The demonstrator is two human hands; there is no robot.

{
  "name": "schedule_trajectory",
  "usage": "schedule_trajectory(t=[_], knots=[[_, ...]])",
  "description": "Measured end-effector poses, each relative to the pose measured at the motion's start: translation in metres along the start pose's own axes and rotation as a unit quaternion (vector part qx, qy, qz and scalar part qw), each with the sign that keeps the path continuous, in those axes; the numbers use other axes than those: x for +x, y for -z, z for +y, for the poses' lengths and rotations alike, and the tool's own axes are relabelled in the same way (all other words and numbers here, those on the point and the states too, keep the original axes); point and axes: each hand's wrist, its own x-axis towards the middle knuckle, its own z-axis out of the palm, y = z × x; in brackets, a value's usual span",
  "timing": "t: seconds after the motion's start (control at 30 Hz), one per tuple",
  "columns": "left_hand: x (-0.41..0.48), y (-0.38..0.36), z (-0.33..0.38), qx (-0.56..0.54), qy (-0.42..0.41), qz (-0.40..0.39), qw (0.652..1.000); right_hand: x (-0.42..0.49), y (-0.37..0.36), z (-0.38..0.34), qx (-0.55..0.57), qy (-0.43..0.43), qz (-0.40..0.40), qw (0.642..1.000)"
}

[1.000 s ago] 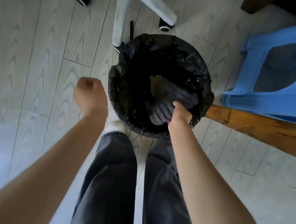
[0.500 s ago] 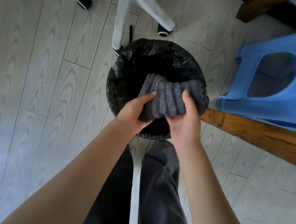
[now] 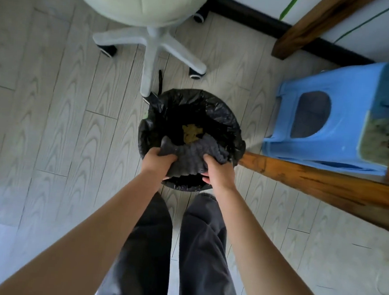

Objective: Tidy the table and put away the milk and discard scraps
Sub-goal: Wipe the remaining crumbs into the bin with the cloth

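Two hands: L hand (image 3: 156,162) & R hand (image 3: 218,174), fingers clench cloth (image 3: 189,155) over bin (image 3: 233,122).
Cloth: prob. soft, light; hold bunched edges.

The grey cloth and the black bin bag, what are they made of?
The grey cloth looks like soft, matt fabric, maybe microfibre or a knit: it has ribbed bumps and bunches into loose folds. The black bin bag looks like thin, glossy plastic film: it is crinkled all over and shows shiny highlights along the rim.
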Motion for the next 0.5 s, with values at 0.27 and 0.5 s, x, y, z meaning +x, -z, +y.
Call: schedule_trajectory(t=[0.27,0.5], knots=[[-0.129,0.049,0.078,-0.026,-0.089,-0.046,0.995,-0.116,0.029,-0.063,0.101,-0.016,-0.029,0.994],[-0.272,0.089,0.137,0.068,-0.233,-0.106,0.964,-0.243,0.078,-0.114,0.186,-0.022,-0.084,0.979]])
